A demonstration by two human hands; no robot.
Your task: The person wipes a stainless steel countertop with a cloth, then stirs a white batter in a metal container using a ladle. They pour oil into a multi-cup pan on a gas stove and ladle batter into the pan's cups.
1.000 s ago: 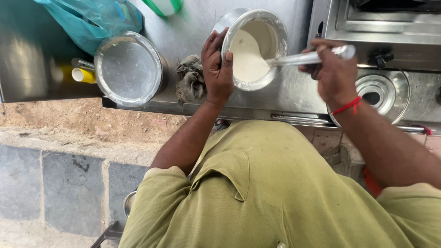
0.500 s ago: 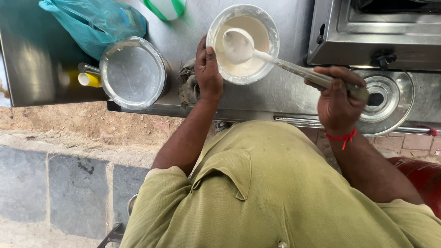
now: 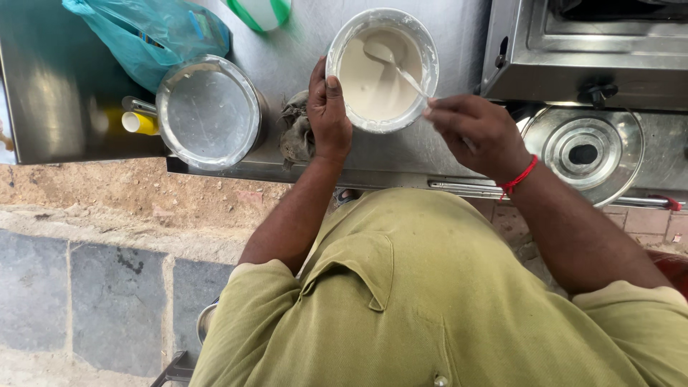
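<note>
Nearest the camera is the person's olive shirt (image 3: 401, 301), with both forearms reaching out over the front edge of the steel surface (image 3: 301, 50). The left hand (image 3: 328, 115) is curled on the near left rim of the bowl (image 3: 382, 68), thumb on the rim and fingers down its outer wall, steadying it. The right hand (image 3: 479, 132), with a red thread at the wrist, is closed around the handle of a ladle (image 3: 390, 61) whose cup sits sunk in the pale batter (image 3: 373, 86). The bowl stands a little back from the front edge, with a crumpled cloth (image 3: 295, 129) just beside it on the left. Further left an empty pan (image 3: 208, 111) overhangs the front edge, a yellow-capped bottle (image 3: 140, 123) touching its left side. To the right lies a steel lid (image 3: 584, 150), with a stove (image 3: 595, 50) behind it. Toward the back left corner rests a teal bag (image 3: 154, 36). The bowl is filled high, so a hard stir could slop batter over the rim; if the left hand slips on the smeared rim, the bowl could slide or tip. The overhanging pan could fall if an elbow knocks it.
</note>
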